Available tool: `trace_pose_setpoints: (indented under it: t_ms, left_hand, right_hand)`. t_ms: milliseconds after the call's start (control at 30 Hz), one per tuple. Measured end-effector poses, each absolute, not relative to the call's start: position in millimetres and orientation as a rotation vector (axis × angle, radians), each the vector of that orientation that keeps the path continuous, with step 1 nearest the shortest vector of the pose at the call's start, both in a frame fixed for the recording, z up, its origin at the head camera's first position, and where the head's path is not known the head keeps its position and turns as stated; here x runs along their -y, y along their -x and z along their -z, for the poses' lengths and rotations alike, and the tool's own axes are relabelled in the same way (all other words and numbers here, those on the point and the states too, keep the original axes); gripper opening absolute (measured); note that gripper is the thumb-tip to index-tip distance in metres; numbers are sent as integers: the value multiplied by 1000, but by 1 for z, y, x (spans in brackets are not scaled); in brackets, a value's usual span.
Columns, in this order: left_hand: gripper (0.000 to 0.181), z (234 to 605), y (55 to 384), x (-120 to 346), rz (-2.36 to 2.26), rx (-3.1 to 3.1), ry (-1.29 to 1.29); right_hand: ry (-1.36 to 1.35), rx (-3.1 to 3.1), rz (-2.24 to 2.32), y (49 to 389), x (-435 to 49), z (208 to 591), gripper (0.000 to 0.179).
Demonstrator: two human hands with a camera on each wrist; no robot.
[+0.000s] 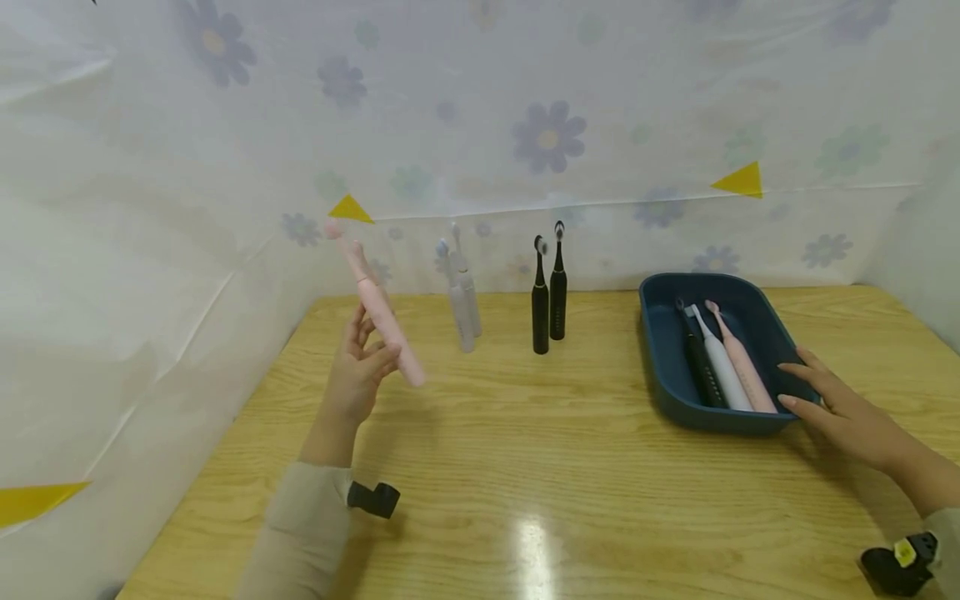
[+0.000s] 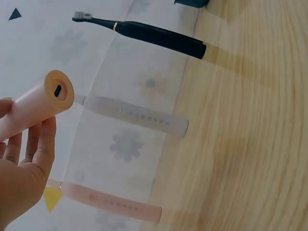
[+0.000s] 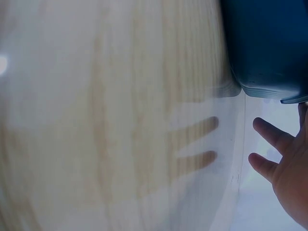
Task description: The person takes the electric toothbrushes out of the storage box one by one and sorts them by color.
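Note:
My left hand (image 1: 358,379) holds a pink electric toothbrush (image 1: 390,325) by its handle, raised and tilted with the brush head up to the left. Its base with a charging port faces the left wrist camera. Partly behind it, another pink toothbrush (image 2: 113,202) stands upright. Two pale grey-white toothbrushes (image 1: 459,312) and two black toothbrushes (image 1: 540,321) stand to the right. My right hand (image 1: 851,421) touches the right rim of a dark blue bin (image 1: 660,367), fingers spread. Inside lie a black toothbrush (image 1: 701,362), a white toothbrush (image 1: 722,367) and a pink toothbrush (image 1: 742,362).
The wood-grain table (image 1: 540,467) runs back to a white flower-patterned sheet (image 1: 465,100) hung behind and at the sides. Yellow triangles (image 1: 742,181) are stuck on the sheet. The standing toothbrushes are near the table's back edge.

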State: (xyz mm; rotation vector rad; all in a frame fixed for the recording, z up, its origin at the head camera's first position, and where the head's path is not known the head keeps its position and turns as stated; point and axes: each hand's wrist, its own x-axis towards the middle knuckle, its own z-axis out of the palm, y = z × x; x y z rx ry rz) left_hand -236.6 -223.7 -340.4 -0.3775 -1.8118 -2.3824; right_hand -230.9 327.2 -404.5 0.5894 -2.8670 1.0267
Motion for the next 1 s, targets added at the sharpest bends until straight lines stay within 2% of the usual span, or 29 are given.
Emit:
trace_pose_setpoints:
  t_ms: [433, 1000]
  left_hand:
    - [72, 355, 261, 258, 2208, 1992, 36]
    - [60, 372, 299, 276, 2064, 2112, -236]
  right_hand:
    - [-585, 2871, -1019, 231, -327, 404, 55]
    - [-586, 2859, -1038, 231, -328, 405, 54]
